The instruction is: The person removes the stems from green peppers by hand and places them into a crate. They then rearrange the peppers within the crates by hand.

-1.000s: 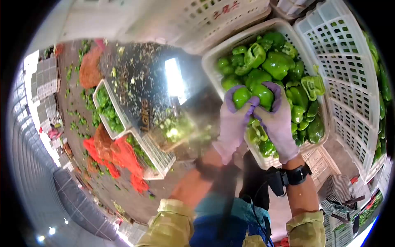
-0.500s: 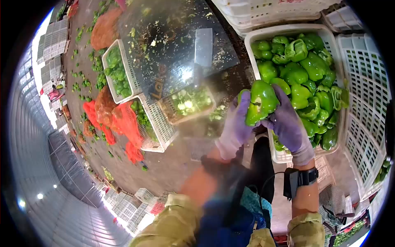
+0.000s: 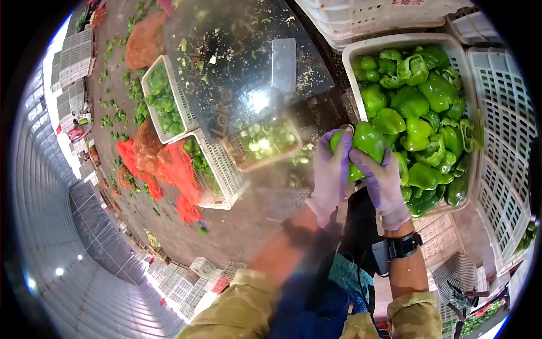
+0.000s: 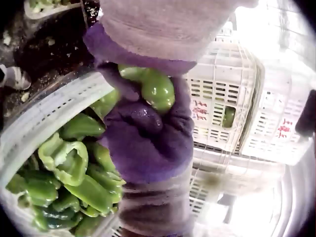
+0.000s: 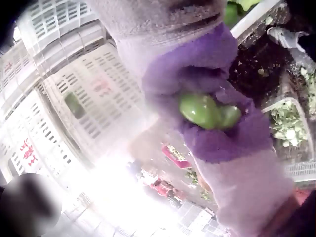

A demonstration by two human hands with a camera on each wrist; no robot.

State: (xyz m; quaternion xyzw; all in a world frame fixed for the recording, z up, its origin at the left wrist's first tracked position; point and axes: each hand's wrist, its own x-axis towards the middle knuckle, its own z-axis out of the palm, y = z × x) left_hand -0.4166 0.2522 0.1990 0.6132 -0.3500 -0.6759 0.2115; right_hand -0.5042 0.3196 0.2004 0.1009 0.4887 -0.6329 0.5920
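Note:
Both hands wear pale gloves with purple palms and fingers. Between them they hold one green pepper (image 3: 368, 142) at the near left edge of a white crate (image 3: 348, 56) full of green peppers. My left hand (image 3: 330, 175) grips its left side, and my right hand (image 3: 379, 183) grips its right side with the thumb across the front. The left wrist view has the pepper (image 4: 158, 91) enclosed by purple fingers, the thumbs close together. In the right wrist view its shiny lobes (image 5: 200, 109) show between the gloves.
A dark table (image 3: 237, 68) with a wide blade (image 3: 284, 65) and scraps lies left of the crate. Below it stands a bin of pale green pieces (image 3: 262, 141). Tall white crates (image 3: 502, 113) flank the right side. Red mesh (image 3: 178, 169) and scattered peppers are on the floor.
The hands have lifted a pepper from over the crate's middle to its left edge and turned it. The view has swung, so the crate appears farther right.

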